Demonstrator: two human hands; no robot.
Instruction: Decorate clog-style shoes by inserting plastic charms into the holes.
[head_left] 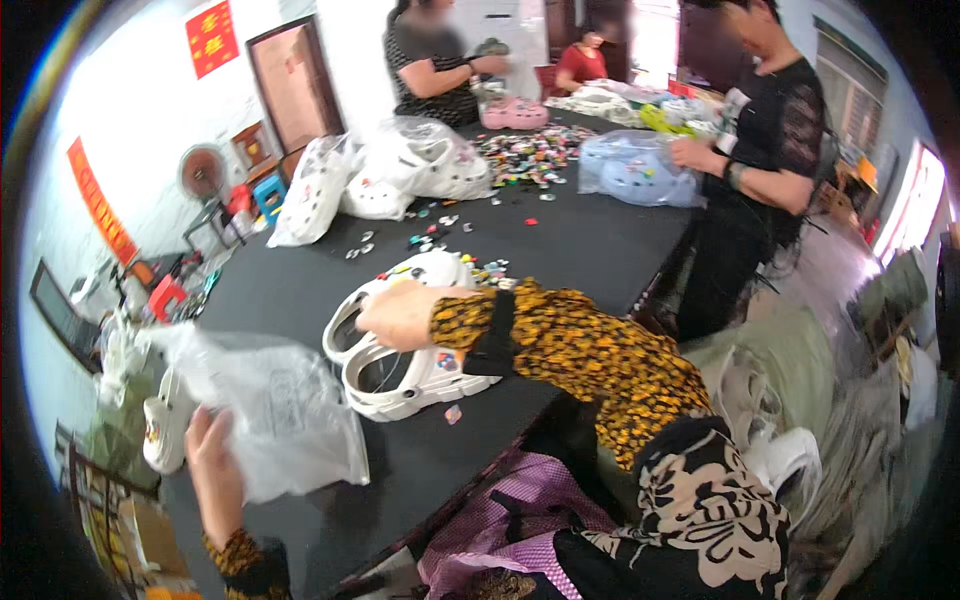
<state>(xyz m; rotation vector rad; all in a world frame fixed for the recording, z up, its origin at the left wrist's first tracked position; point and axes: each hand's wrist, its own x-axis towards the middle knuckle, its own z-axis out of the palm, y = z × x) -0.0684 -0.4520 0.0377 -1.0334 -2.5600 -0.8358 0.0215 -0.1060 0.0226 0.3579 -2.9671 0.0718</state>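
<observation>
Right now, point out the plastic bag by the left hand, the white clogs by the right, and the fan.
Plastic bag (290, 430), head view: broad side.
White clogs (430, 376), head view: nearer clog's upper.
Fan (203, 172), head view: round grille.

The right hand (395, 314) hides one part of the white clogs (425, 378). Beyond these clogs, the heaped colourful pieces (530, 155) are too small to tell, and one standing co-worker (428, 82) is cut by the upper edge.

Left fingers (217, 430) touch a translucent bag (285, 425) — right fingers (375, 319) seemingly touch white clogs (430, 374).
</observation>
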